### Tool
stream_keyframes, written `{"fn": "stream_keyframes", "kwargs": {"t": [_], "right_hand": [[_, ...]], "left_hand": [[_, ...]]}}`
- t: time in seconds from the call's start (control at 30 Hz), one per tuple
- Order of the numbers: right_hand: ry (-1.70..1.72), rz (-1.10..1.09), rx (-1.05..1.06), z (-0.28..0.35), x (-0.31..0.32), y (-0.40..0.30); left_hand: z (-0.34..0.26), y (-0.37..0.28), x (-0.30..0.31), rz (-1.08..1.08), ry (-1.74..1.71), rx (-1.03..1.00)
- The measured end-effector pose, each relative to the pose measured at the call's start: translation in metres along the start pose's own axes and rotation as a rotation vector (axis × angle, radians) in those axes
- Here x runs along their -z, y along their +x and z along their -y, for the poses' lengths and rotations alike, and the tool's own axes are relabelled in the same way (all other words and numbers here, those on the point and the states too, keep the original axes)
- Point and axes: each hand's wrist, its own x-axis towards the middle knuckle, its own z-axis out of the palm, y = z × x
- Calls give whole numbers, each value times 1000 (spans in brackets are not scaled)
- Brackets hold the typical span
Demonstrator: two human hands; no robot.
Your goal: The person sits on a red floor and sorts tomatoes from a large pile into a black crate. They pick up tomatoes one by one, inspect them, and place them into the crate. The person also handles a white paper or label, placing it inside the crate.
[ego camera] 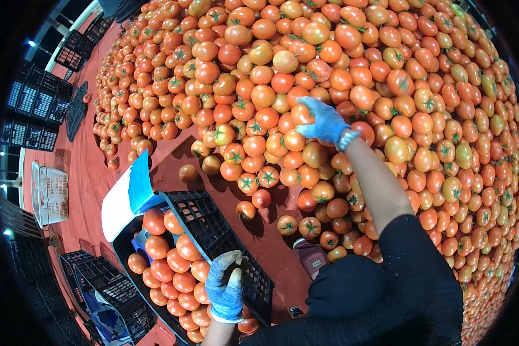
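Observation:
My right hand [322,121], in a blue knit glove, reaches into a large heap of tomatoes [419,160]. Its thumb and fingers are around an orange-red tomato [302,114]. My left hand [226,287], gloved in blue with greyish fingertips, is over the near long side of a black plastic crate [194,225]. Its fingers are curled, with a gap to the thumb and no tomato visible between them. Rows of red tomatoes [173,268] lie in the crate. A white and blue liner sheet [127,194] sticks out past its far end.
A blurred tomato [400,82] shows over the heap. Loose tomatoes [245,210] lie on the red ground sheet [268,251] by a shoe [311,257]. At left are a white basket [51,194], stacked black crates [39,97] and another lined crate [108,294].

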Motion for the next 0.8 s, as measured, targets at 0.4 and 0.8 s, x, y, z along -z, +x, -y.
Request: {"fn": "stream_keyframes", "kwargs": {"t": [0.4,0.8], "right_hand": [[1741,879,-128,135,-63,-95],[677,780,10,109,-92,-132]], "left_hand": [[-15,38,-32,20,74,-273],[-50,39,140,-382,337,-54]]}}
